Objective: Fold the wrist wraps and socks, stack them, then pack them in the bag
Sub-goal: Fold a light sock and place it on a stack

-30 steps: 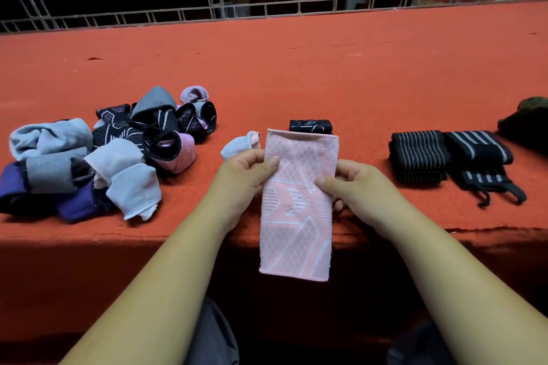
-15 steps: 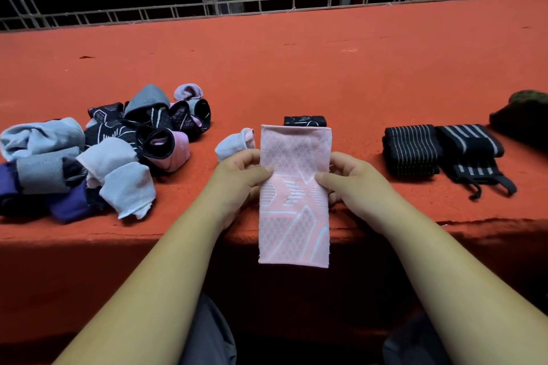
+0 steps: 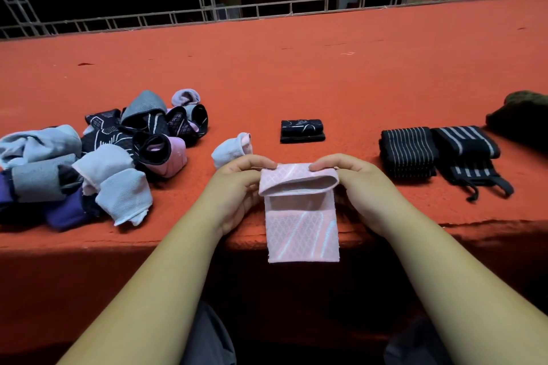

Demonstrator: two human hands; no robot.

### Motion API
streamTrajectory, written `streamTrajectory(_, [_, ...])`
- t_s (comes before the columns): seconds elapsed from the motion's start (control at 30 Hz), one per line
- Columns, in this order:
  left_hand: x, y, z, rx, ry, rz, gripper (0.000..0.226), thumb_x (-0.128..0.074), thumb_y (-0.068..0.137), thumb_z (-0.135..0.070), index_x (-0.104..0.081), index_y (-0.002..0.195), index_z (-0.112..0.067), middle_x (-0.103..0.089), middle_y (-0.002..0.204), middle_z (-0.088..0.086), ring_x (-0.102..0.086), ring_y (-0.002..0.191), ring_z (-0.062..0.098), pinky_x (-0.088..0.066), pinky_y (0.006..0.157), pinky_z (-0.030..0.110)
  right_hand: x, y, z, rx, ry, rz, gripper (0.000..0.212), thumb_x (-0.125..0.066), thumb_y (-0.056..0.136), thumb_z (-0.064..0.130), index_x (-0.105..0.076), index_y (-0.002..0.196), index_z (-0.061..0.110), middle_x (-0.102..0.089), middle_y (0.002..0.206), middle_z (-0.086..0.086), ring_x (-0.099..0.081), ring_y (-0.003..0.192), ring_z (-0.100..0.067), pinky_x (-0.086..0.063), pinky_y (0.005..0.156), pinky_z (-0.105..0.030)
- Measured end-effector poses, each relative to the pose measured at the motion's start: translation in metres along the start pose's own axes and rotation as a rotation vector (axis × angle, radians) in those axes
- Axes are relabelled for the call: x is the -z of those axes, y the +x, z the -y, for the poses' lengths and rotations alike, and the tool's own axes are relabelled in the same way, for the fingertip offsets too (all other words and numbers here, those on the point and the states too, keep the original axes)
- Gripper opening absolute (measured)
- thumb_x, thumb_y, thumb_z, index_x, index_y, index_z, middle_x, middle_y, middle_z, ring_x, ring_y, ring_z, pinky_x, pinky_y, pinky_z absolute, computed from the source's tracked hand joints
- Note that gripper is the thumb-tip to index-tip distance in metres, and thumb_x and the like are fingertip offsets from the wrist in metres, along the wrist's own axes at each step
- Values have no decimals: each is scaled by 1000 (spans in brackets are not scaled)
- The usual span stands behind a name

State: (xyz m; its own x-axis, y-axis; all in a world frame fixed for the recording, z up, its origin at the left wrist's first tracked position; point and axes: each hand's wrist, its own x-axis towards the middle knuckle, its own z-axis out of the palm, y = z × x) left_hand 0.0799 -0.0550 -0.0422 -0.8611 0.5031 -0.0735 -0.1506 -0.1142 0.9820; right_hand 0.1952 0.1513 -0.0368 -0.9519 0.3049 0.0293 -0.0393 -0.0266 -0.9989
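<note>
Red surface (image 3: 296, 74) ends beneath the pink sock (image 3: 301, 234); your left hand (image 3: 237, 187) and right hand (image 3: 364, 187) pinch its fold. Loosen either and the overhang may drag it off.

Bare forearms (image 3: 166, 275) and hands, left hand (image 3: 237, 190), right hand (image 3: 364, 187); dark grey trousers (image 3: 207, 341) below.

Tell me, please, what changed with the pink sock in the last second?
The left hand and right hand folded the far end of the pink sock back toward the person and pinch the fold. Its near end still hangs off the table. Sock pile, black sock and wrist wraps stayed put.
</note>
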Motion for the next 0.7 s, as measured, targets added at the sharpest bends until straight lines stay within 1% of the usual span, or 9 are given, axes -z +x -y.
streamTrajectory(0.1, [-3,-2,-1,-11,-32,1,41,-48,96,10,-80,84,-13,-72,93,16,-66,83,22,-61,75,33,2,2,-3,-34,27,3,33,-52,94,-3,-79,89,13,-72,88,-16,-61,80,-28,-54,67,-30])
streamTrajectory(0.2, [-6,-3,-4,-29,-79,-29,40,-42,97,7,-77,83,-7,-76,96,14,-72,80,18,-60,68,29,2,2,-1,-45,41,12,37,-42,90,1,-79,92,7,-67,83,-16,-58,76,-28,-51,76,-35])
streamTrajectory(0.27, [-6,-1,-3,-38,-82,1,33,-48,100,-2,-77,87,-11,-73,99,12,-68,81,21,-57,71,31,2,1,3,-49,97,25,33,-42,95,2,-75,93,2,-67,69,-1,-60,60,-13,-52,64,-24])
streamTrajectory(0.33, [-3,0,-1,-31,-64,55,11,-64,98,-13,-75,102,-13,-70,97,8,-68,82,21,-54,72,32,1,0,2,-14,64,46,23,-54,98,6,-76,92,6,-67,73,3,-58,64,-11,-49,60,-22])
streamTrajectory(0.43, [2,-1,7,33,35,107,37,-81,87,-6,-67,122,-4,-74,100,13,-71,88,23,-57,74,33,3,1,-6,61,-130,58,14,-69,93,4,-77,93,16,-66,82,-1,-54,71,-14,-46,66,-27])
streamTrajectory(0.5, [-1,-2,8,4,84,90,40,-81,85,3,-66,123,1,-76,104,19,-72,91,28,-58,78,35,1,0,-8,83,-186,49,25,-72,91,4,-76,104,24,-70,89,-1,-57,73,-16,-48,71,-32])
streamTrajectory(0.6, [-4,-2,5,-66,25,33,39,-79,85,6,-67,121,1,-76,110,23,-72,95,33,-58,86,40,0,0,-5,47,-132,96,42,-78,94,16,-67,129,37,-80,108,1,-75,94,-21,-56,85,-42])
streamTrajectory(0.63, [-4,-2,5,-84,-6,31,40,-79,85,5,-66,123,2,-76,114,25,-72,97,34,-58,89,41,1,0,-4,28,-162,110,42,-80,94,20,-65,131,34,-81,105,4,-77,94,-21,-56,85,-44])
streamTrajectory(0.7, [-5,-2,4,-91,-41,36,42,-79,86,2,-65,125,3,-74,118,27,-73,102,37,-58,93,44,3,1,-4,20,-251,134,31,-79,95,21,-70,124,25,-77,81,12,-72,71,-13,-52,75,-39])
